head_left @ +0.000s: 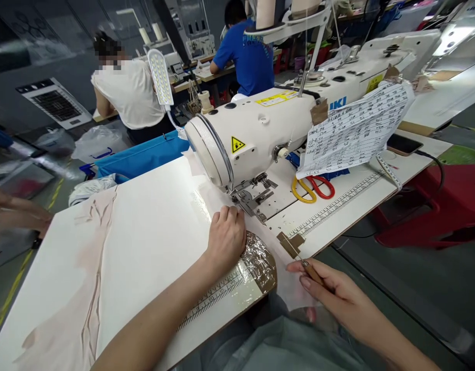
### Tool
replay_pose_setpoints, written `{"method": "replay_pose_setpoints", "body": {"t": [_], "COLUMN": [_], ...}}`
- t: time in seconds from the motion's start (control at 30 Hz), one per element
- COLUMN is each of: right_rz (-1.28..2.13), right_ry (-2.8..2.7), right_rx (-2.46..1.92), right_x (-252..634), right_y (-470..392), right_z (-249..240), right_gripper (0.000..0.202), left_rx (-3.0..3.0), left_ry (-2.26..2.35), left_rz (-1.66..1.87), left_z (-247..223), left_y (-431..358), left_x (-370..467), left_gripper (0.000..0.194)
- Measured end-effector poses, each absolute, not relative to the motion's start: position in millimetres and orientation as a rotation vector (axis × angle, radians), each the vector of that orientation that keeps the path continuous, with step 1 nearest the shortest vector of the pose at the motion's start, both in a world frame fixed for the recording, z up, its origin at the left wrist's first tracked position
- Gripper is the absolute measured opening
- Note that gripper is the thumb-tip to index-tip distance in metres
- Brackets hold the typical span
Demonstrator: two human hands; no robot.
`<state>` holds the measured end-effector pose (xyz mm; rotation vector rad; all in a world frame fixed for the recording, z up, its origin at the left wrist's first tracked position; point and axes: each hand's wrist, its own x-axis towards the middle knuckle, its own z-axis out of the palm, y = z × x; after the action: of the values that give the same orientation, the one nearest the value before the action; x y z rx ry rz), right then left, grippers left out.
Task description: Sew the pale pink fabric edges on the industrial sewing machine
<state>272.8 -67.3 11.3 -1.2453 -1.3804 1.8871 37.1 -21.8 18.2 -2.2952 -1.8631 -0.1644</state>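
Two hands: left hand (226,238) presses sheer fabric (237,198) flat, right hand (340,296) pinches a half-hidden wooden-handled tool (311,272)

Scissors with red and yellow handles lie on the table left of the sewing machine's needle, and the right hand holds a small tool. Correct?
Not quite: in the head view the scissors lie right of the needle, under the taped sheet. The right hand does hold a small tool.

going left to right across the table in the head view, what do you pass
pink fabric → left hand → presser foot → right hand, grip on a small wooden-handled tool → scissors → phone
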Motion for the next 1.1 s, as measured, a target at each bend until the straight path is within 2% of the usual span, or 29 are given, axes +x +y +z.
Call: {"method": "replay_pose_setpoints", "body": {"t": [0.1, 0.2, 0.5, 0.77, 1.1], "right_rz": [2.068, 2.105, 1.682, 1.658, 1.716], "right_ry": [-0.988, -0.854, -1.517, -1.449, -1.544], "right_rx": [-1.227, -1.215, -1.292, -1.3, -1.17], "right_x": [260.2, 255.5, 268.7, 260.6, 270.9], "right_y": [-83.1, -92.5, -85.8, -86.9, -86.2], "right_z": [3.9, -0.8, -14.0, -6.7, -11.0], "right_gripper": [0.054, 0.048, 0.043, 0.045, 0.035], "left_rx": [-2.278, -2.285, -2.336, -2.346, -2.292], "left_ry": [-1.868, -1.861, -1.857, -1.882, -1.837], "left_rz": [-0.149, -0.177, -0.239, -0.295, -0.301], "left_z": [17.4, 16.7, 13.0, 9.4, 8.8], "left_y": [-19.8, -21.8, -18.5, -10.1, -20.7], "left_x": [34.0, 31.9, 27.7, 19.6, 29.0], "left_gripper": [0.034, 0.033, 0.038, 0.039, 0.041]}}
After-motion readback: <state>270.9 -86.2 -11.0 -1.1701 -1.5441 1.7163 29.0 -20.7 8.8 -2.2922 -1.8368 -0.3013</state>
